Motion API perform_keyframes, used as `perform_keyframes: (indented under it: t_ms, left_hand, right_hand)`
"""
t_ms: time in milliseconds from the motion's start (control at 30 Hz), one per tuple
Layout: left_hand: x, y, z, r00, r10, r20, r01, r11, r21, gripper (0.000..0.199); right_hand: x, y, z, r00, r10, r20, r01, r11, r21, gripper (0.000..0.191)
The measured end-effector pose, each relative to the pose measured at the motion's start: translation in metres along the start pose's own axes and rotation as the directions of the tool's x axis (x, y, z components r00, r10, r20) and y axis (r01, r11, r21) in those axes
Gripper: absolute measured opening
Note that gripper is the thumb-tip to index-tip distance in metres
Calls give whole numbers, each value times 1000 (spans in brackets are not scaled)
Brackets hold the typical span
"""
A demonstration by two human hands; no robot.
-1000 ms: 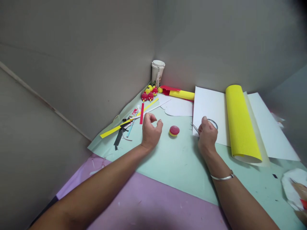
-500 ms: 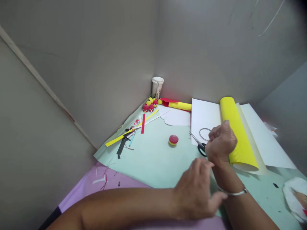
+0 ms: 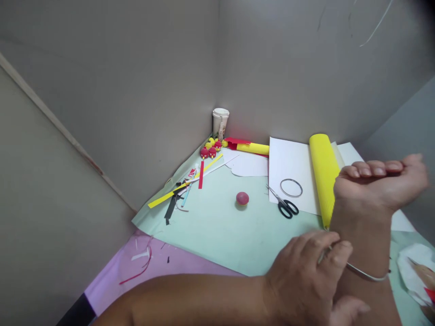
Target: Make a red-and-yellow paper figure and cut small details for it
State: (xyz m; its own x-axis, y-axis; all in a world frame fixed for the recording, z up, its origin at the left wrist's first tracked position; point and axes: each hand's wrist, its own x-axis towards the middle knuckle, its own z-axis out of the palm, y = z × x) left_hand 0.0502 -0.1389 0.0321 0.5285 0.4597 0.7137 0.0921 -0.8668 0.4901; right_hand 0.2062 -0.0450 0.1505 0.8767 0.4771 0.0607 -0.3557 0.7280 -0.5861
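Observation:
My left hand (image 3: 306, 267) lies across my right forearm, its fingers curled around a thin silver bangle (image 3: 369, 275) worn there. The left thumb sticks out apart from the fingers. My right hand (image 3: 380, 183) is raised palm up at the right, fingers folded in, with nothing seen in it. Left of the hands, a small round piece with a red top and yellow underside (image 3: 242, 198) sits on the pale green sheet (image 3: 217, 231). Black-handled scissors (image 3: 287, 208) lie partly open beside a second silver bangle (image 3: 291, 187) on white paper.
A yellow corrugated roll (image 3: 321, 167) rests on white sheets (image 3: 288, 154), behind my right hand. At the back corner stand a lidded paper cup (image 3: 220, 121) and several red-and-yellow balls (image 3: 211, 147). Paper strips (image 3: 166, 198) lie at left; grey walls (image 3: 136, 90) enclose the corner.
My right hand has moved right and turned palm up, uncovering the scissors and the loose bangle. My left hand has moved right and its fingers have reached the worn bangle.

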Motion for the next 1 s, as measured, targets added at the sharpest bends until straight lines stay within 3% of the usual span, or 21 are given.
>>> perform_keyframes:
  t_ms: [167,267,333,400,467,500,567,600,667,767,800,900,1000]
  left_hand:
    - [-1,-5,-10,998,62,-28,-62,998,-4,66]
    - [-13,-13,-22,993,91,-72,-95,994,-56,40]
    - [-18,-23,-39,989,57,-133,-66,996,-63,26]
    - [-16,-36,-62,969,-36,-245,28,999,-40,21]
    - [-11,-55,-86,927,-193,-320,196,980,-25,18]
    - [-7,-65,-97,885,-292,-363,302,953,-30,15]
    - [-2,-88,-114,756,-508,-414,504,854,-127,14]
    - [-1,-100,-120,702,-599,-386,570,797,-199,16]
    - [-2,-121,-128,616,-735,-285,653,678,-337,18]
    - [-6,-145,-130,535,-816,-217,725,576,-378,19]
    - [-8,-151,-129,526,-823,-213,733,566,-377,19]
    - [-11,-159,-126,520,-827,-214,747,561,-357,18]
    - [-12,-160,-124,514,-833,-204,760,553,-342,19]
  right_hand:
    - [-11,17,7,991,6,136,-1,999,-42,39]
    - [-17,33,2,933,1,360,114,947,-299,33]
    - [-24,45,-7,815,88,573,323,752,-575,24]
    - [-32,56,-19,617,320,719,532,504,-681,15]
    - [-40,67,-33,382,495,780,694,403,-596,27]
    - [-43,73,-41,288,559,778,733,393,-554,32]
    - [-46,84,-55,180,641,746,788,360,-500,45]
    - [-47,89,-60,151,672,725,810,336,-480,51]
    - [-49,96,-66,139,696,705,838,296,-458,57]
    - [-59,94,-65,133,696,705,838,302,-455,57]
    - [-65,90,-63,112,703,702,829,324,-457,56]
    - [-93,77,-56,-8,767,641,779,407,-477,55]
    - [-123,69,-52,-96,836,540,758,412,-505,55]
